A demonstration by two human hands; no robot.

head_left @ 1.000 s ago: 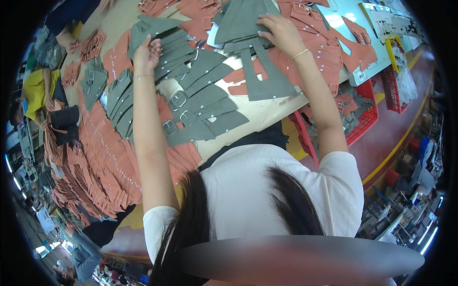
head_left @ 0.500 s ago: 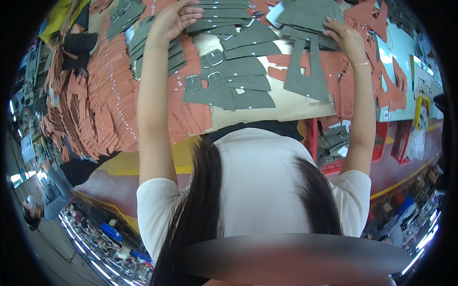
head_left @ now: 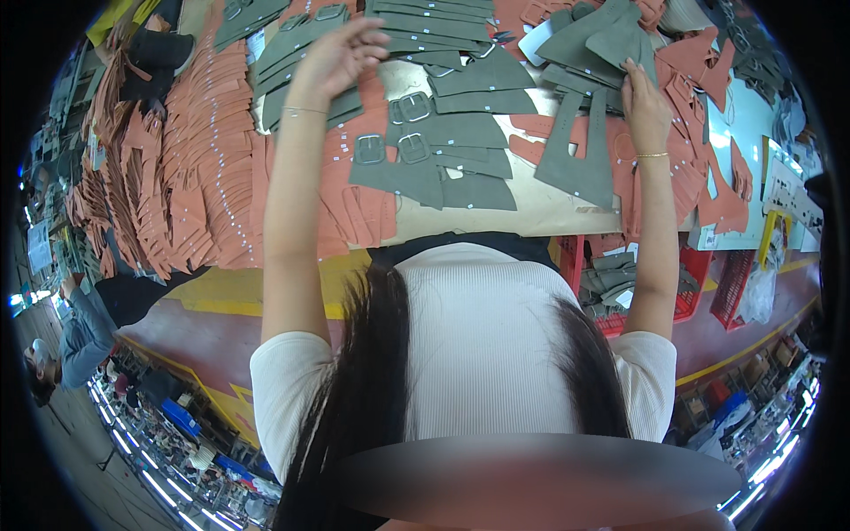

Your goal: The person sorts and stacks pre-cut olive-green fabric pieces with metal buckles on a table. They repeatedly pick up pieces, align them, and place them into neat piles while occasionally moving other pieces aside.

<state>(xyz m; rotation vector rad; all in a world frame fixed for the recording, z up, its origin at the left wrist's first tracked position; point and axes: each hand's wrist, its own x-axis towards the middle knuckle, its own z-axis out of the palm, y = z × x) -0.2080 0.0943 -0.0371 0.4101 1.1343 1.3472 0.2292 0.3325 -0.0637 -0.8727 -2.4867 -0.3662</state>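
My left hand hovers over the table with its fingers loosely apart and nothing in them. Beneath and beside it lie overlapping rows of grey-green cut leather-like pieces. At the right, my right hand pinches the lower edge of a grey-green piece, whose upper end is lifted off a stack. Just left of that hand lies a forked grey-green piece. Between my arms are several grey-green straps with square metal buckles, bearing small white labels.
Long rows of salmon-coloured pieces cover the table's left. More salmon pieces lie at the right, by a pale board. A red crate with grey-green pieces stands below the table edge. Another person is at the far left.
My right hand has closed on a grey-green piece and raised it from the stack. My left hand stays above the rows, its fingers curled a little more. The view has shifted slightly.
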